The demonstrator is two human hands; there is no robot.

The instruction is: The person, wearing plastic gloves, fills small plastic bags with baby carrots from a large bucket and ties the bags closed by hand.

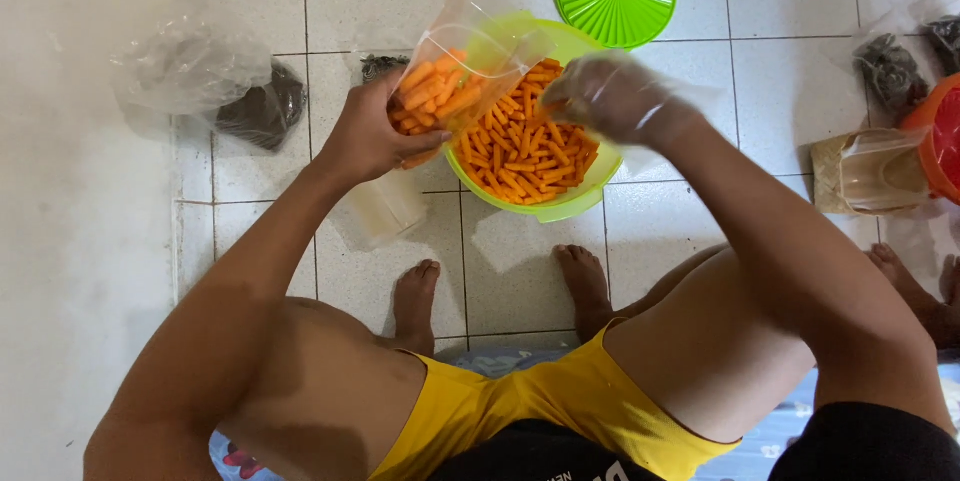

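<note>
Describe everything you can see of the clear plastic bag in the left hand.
The small clear plastic bag is thin, glossy and crinkled, about half filled with orange stick-shaped snacks. Its mouth gapes open toward the upper right, tilted over the round lime-green plastic bowl of the same sticks. The left hand clasps its lower part from below. The right hand, covered in thin clear plastic, is at its opening.
</note>
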